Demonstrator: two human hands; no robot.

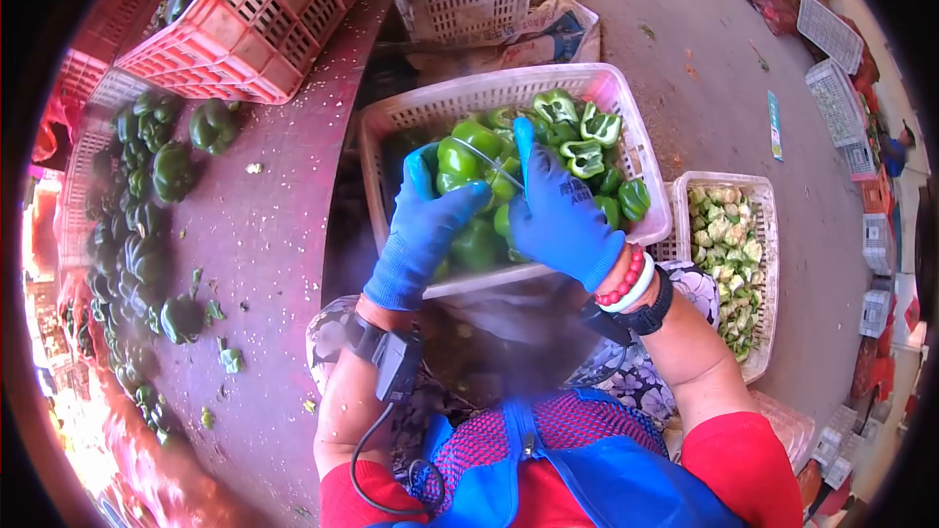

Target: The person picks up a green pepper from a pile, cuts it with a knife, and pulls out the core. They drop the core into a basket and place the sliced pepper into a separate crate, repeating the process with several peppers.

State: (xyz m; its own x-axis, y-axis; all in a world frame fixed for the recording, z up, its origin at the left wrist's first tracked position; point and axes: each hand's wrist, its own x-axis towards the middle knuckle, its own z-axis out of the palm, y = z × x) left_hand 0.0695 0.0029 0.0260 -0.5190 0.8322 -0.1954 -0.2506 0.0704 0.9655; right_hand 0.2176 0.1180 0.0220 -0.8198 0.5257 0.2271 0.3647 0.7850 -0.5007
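Note:
My left hand [428, 220], in a blue glove, is closed around a whole green bell pepper [464, 156] above a pale pink plastic crate [641, 137]. My right hand [565, 220], gloved the same way, grips a knife [481, 154] whose thin blade lies against the pepper. The knife's handle is hidden inside the fingers. Below both hands, the crate holds more green peppers, and halved peppers [587, 158] with pale insides showing lie at its far right.
On my left, whole dark green peppers [174, 174] are heaped along a reddish table [254, 235], with a red crate [279, 49] at its far end. A crate [771, 274] of pepper cores [726, 244] stands at right. Another crate [460, 0] sits ahead.

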